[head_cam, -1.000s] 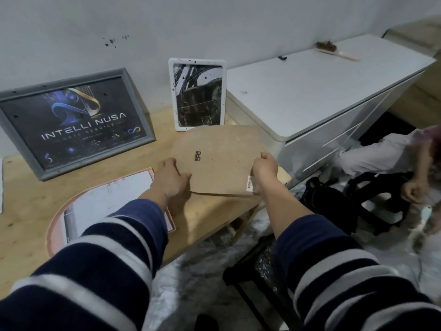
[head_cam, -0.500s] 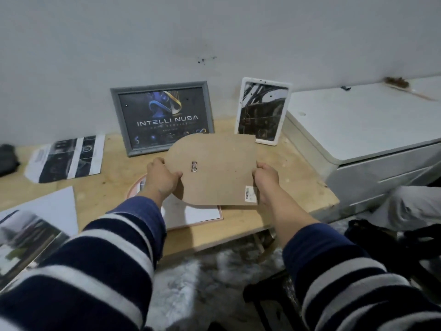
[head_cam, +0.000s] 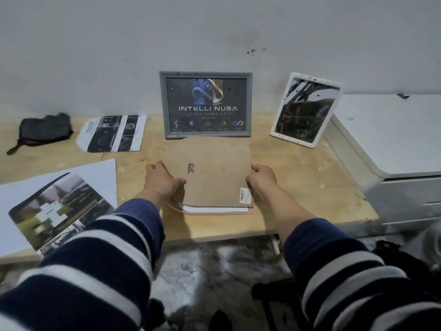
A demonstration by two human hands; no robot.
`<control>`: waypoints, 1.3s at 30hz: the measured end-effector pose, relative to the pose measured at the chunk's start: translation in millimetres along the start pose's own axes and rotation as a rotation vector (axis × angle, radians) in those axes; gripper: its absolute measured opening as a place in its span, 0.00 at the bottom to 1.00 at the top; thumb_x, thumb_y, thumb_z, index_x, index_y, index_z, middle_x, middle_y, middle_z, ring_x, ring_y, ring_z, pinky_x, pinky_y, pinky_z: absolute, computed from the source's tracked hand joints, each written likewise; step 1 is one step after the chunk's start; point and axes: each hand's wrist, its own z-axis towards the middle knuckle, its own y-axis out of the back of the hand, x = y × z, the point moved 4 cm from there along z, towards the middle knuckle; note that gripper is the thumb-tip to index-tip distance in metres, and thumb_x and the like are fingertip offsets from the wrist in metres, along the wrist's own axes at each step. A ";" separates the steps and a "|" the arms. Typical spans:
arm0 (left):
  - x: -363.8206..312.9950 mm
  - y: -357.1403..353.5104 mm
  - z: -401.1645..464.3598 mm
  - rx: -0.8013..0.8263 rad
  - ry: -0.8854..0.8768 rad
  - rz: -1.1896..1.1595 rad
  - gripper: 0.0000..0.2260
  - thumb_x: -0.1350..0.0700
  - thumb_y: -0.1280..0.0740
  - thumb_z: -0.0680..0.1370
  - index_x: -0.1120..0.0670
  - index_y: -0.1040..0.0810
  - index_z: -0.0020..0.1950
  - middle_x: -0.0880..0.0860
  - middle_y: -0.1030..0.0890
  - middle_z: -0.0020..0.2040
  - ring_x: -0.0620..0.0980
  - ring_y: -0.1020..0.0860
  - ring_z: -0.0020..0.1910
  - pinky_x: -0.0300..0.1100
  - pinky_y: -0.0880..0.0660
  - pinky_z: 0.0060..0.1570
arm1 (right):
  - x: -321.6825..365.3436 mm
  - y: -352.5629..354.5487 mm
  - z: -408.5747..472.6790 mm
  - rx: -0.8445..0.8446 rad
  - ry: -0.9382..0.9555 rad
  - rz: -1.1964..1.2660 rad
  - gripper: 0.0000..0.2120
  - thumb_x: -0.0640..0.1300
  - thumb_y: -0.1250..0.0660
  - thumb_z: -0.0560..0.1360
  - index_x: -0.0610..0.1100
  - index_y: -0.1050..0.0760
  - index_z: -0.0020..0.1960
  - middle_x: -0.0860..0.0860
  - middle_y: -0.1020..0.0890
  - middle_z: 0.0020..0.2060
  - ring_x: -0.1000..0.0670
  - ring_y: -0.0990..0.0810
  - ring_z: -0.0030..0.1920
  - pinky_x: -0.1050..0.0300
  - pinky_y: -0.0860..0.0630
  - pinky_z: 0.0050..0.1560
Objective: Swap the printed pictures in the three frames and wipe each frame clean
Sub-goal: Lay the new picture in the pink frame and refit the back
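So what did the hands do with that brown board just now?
Both hands, left and right, kept gripping the brown backing board and lowered it onto the pink frame, covering the white sheet inside. The grey frame and white frame stayed leaning against the wall.

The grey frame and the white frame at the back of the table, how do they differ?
The grey frame is wide and stands nearly straight, facing forward; the white frame is tall and leans tilted, angled to the left. The grey frame shows a dark poster reading INTELLI NUSA; the white frame shows a dim picture with no readable words. Both stand on the wooden table by the wall.
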 end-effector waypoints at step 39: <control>15.2 -22.2 -9.4 0.062 0.099 0.186 0.41 0.48 0.21 0.66 0.60 0.39 0.70 0.58 0.39 0.66 0.59 0.36 0.66 0.54 0.35 0.67 | -26.6 -29.5 -11.5 0.046 0.046 -0.669 0.40 0.38 0.33 0.72 0.45 0.51 0.77 0.46 0.40 0.67 0.42 0.39 0.66 0.49 0.33 0.64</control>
